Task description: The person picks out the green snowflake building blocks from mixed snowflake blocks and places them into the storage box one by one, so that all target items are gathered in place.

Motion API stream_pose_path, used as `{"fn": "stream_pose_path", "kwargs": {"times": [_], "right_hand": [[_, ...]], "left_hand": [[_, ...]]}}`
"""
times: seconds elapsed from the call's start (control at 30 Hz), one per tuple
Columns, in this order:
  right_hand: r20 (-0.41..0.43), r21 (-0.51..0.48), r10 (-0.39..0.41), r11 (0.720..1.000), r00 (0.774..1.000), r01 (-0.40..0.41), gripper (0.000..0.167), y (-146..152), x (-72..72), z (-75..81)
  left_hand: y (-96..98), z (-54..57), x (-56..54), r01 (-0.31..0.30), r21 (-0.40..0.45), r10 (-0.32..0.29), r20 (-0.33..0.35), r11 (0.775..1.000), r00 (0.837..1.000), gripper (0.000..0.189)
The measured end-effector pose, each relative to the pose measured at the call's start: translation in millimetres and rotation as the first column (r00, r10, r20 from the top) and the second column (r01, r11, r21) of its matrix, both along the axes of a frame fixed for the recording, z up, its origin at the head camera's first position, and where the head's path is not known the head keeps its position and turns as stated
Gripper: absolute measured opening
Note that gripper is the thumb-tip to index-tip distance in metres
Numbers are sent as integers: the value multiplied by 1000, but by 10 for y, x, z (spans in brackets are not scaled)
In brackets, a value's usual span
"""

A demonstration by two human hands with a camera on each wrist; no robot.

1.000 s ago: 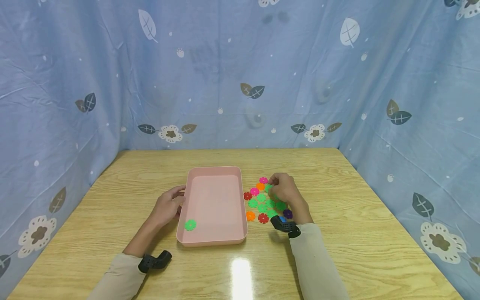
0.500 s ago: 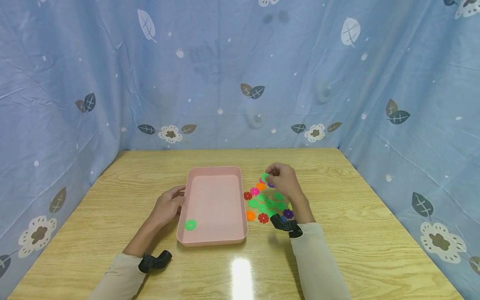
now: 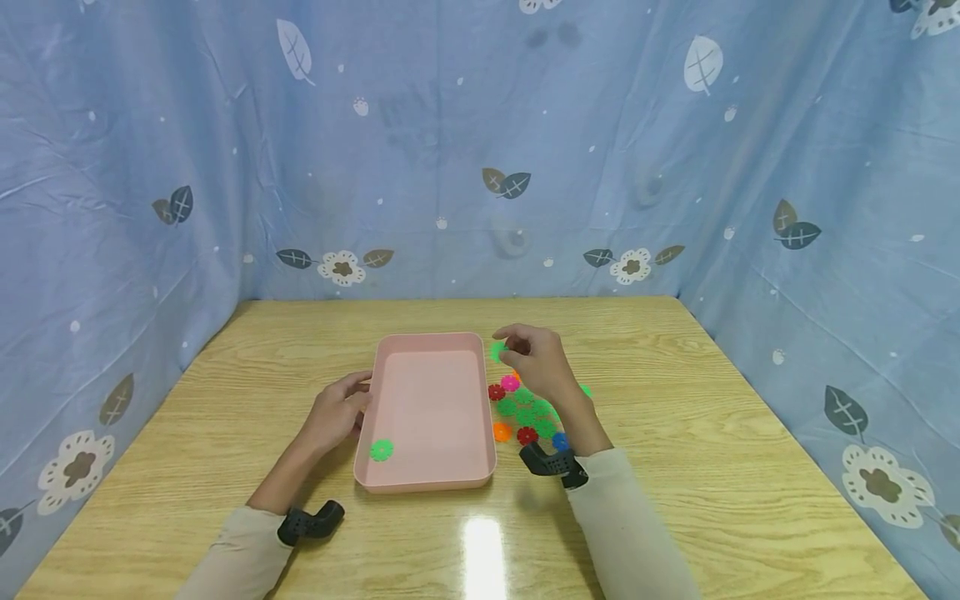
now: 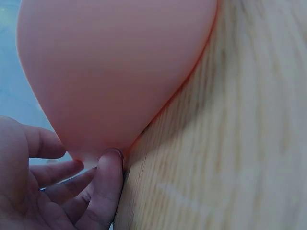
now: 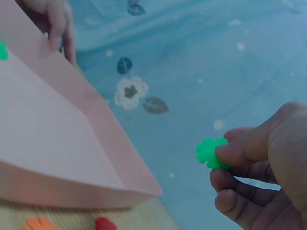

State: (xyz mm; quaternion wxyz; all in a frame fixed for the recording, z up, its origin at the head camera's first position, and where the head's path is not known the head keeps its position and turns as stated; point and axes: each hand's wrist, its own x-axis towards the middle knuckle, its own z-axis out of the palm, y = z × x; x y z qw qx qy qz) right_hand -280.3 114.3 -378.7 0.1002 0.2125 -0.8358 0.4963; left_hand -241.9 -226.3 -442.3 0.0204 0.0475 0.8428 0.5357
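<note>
My right hand [image 3: 538, 360] pinches a green flower-shaped plastic disc [image 5: 207, 153] between thumb and fingers. It is raised just beyond the right wall of the pink tray [image 3: 424, 485], near the tray's far right corner. My left hand [image 3: 335, 414] is at the tray's left side; in the left wrist view its thumb [image 4: 109, 179] and fingertips touch the outer wall. Inside the tray, near its front left corner, lies another green disc [image 3: 381, 450]. Loose discs, mostly green, lie right of the tray, partly hidden under my right hand and forearm.
Among the loose discs are a pink one [image 3: 510, 383], an orange one [image 3: 502, 432], a blue one [image 3: 560, 442] and red ones [image 3: 527, 436]. The wooden table [image 3: 720, 467] extends to both sides. A blue patterned curtain [image 3: 450, 150] closes off the back and sides.
My right hand has lifted a green disc from the far part of the spread and carried it left towards the tray. The left hand and tray have stayed in place.
</note>
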Motion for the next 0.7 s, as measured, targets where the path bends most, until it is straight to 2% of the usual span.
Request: {"fn": "stream_pose_path", "kwargs": {"times": [0.13, 0.27, 0.37, 0.5, 0.7], "right_hand": [[-39, -30, 47, 998, 998, -49, 22, -84, 30, 6], [-28, -61, 66, 996, 997, -68, 21, -155, 65, 26], [-4, -62, 110, 992, 994, -110, 18, -225, 83, 23], [46, -18, 201, 980, 979, -200, 16, -331, 72, -31], [135, 33, 295, 953, 946, -302, 13, -442, 19, -58]], "left_hand": [[2, -5, -7, -9, 2, 9, 2, 1000, 1000, 49], [27, -8, -27, -4, 16, 4, 9, 1000, 1000, 49], [48, -1, -29, 4, 14, -4, 9, 1000, 1000, 50], [53, 9, -6, -11, -8, 11, 6, 1000, 1000, 49], [32, 15, 18, -25, -16, 25, 11, 1000, 1000, 49]]}}
